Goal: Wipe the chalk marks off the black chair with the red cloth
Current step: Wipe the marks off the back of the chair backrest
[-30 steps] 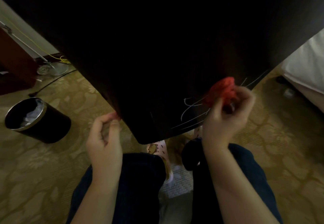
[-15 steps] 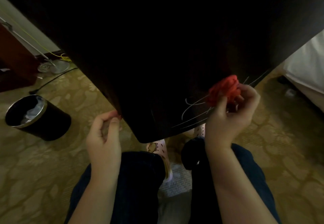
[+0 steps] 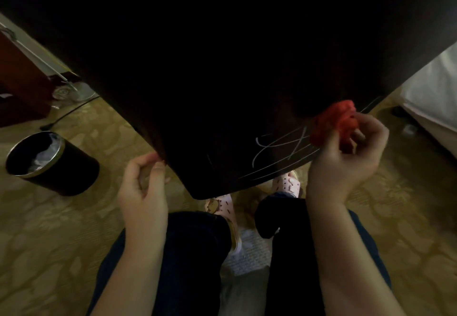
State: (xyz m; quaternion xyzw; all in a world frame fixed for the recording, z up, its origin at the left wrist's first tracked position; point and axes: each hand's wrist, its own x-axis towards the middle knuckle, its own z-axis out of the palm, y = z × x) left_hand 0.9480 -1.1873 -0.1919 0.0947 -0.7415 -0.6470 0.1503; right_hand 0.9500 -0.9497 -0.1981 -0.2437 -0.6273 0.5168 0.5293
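Head view. The right hand grips the bunched red cloth between thumb and curled fingers, holding it against the black chair near its lower right edge. The chalk marks lie just left of and below the cloth: long pale strokes running lower left to upper right, crossed by a looped scribble. The left hand, fingers curled, appears to pinch the chair's left edge, well apart from the marks. The right hand is nearer, so the wipe probably runs leftward and downward along the strokes.
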